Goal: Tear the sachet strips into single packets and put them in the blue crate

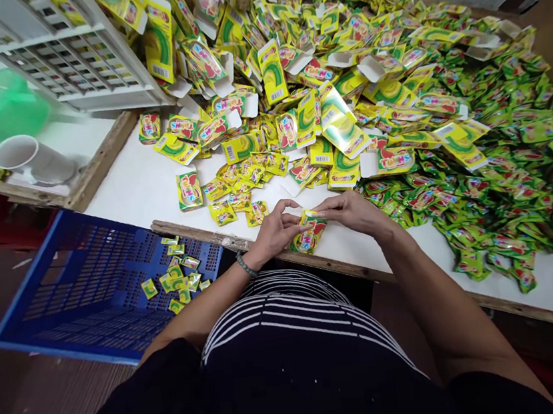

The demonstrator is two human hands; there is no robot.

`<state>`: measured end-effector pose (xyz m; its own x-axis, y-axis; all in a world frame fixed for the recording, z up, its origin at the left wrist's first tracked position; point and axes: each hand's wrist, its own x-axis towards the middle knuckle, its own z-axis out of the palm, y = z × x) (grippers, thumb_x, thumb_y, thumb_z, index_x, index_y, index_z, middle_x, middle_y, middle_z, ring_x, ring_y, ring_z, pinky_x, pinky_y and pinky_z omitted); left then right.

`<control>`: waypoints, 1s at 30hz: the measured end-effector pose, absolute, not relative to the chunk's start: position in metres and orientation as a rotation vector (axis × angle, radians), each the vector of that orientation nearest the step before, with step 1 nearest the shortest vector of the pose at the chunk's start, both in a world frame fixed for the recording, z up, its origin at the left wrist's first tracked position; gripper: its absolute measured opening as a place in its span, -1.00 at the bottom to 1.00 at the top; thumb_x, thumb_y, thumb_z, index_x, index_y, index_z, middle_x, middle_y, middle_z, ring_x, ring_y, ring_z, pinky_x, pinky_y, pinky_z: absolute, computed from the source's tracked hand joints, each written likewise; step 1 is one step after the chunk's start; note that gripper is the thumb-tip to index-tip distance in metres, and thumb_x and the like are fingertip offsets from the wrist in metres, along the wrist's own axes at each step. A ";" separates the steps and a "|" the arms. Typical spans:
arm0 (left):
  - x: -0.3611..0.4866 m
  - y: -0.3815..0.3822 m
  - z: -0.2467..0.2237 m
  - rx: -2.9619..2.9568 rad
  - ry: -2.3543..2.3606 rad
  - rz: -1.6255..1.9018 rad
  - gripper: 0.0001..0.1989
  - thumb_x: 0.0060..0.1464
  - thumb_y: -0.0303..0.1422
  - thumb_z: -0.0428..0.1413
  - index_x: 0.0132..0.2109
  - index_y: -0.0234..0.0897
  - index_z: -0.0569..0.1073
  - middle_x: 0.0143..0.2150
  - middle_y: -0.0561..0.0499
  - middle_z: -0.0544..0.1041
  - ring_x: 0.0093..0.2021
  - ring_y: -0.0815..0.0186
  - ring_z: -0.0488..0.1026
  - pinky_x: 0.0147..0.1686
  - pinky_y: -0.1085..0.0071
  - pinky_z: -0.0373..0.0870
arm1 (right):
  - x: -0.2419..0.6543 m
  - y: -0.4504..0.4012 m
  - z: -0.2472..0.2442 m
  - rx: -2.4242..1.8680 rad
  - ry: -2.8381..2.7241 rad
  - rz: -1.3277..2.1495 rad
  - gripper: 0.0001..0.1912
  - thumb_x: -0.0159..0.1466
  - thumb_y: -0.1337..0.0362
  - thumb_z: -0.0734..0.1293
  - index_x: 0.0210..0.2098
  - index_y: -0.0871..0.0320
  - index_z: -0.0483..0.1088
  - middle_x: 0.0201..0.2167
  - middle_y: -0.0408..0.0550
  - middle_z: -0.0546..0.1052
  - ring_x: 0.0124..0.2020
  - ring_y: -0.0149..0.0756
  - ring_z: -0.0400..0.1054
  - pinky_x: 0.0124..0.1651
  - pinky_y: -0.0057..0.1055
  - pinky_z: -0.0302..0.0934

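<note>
Near the table's front edge, both my hands are closed on one small yellow and green candy box [310, 232]. My left hand [275, 231] grips its left side, and my right hand [350, 211] pinches its upper right corner. The fingers hide part of the box, so I cannot tell whether its flap is closed. Several yellow wrapped candies [240, 201] lie just beyond my left hand. A similar box [188, 190] stands to their left. Right of my right hand spreads a heap of green wrapped candies [456, 191].
A big pile of yellow boxes [271, 73], many with open flaps, covers the table's back. At left are a white crate [81, 56], a white mug [31, 160] and a green translucent thing [7, 109]. Below the edge sits a blue crate [64, 287] with several small boxes.
</note>
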<state>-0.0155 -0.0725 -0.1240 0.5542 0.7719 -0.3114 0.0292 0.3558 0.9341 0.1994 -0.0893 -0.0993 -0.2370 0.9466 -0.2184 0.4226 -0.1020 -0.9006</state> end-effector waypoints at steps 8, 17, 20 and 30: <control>-0.016 -0.073 -0.124 1.128 0.840 0.581 -0.44 -0.15 -0.24 0.37 -0.07 -0.23 0.28 -0.36 0.06 0.57 -0.29 0.34 0.55 -0.22 0.44 0.43 | 0.199 -0.098 -0.102 -1.597 -1.630 1.215 -0.79 0.20 0.17 0.37 -0.25 0.06 0.64 -0.27 -0.07 0.67 -0.26 -0.13 0.54 -0.20 -0.27 0.37; -0.016 -0.077 -0.124 1.322 0.835 0.605 -0.53 0.01 -0.21 0.26 0.03 -0.23 0.33 -0.33 0.03 0.58 -0.30 0.34 0.55 -0.24 0.44 0.44 | 0.201 -0.110 -0.100 -1.432 -1.942 0.952 -0.70 0.33 0.12 0.26 -0.07 -0.01 0.58 -0.24 -0.05 0.65 -0.22 -0.18 0.48 -0.14 -0.21 0.36; -0.016 -0.079 -0.125 1.488 0.870 0.595 -0.62 0.11 -0.20 0.19 0.04 -0.24 0.41 -0.32 0.01 0.60 -0.31 0.34 0.55 -0.27 0.46 0.43 | 0.188 -0.129 -0.108 -1.443 -1.891 0.804 -0.67 0.35 0.13 0.25 0.03 -0.02 0.52 -0.10 -0.03 0.63 -0.12 -0.13 0.48 -0.03 -0.11 0.36; -0.016 -0.080 -0.124 1.630 0.927 0.576 -0.64 0.13 -0.16 0.15 0.01 -0.24 0.44 -0.35 0.04 0.58 -0.37 0.37 0.48 -0.34 0.51 0.36 | 0.164 -0.155 -0.138 -1.546 -1.133 0.786 -0.56 0.25 0.08 0.38 0.09 0.05 0.42 -0.01 0.07 0.57 -0.10 -0.16 0.49 -0.11 -0.15 0.42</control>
<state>-0.0164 -0.0802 -0.1236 0.5725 0.8138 -0.0998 0.2709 -0.0728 0.9599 0.1641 -0.1553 -0.1380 0.3444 0.9369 0.0600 0.2710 -0.0380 -0.9618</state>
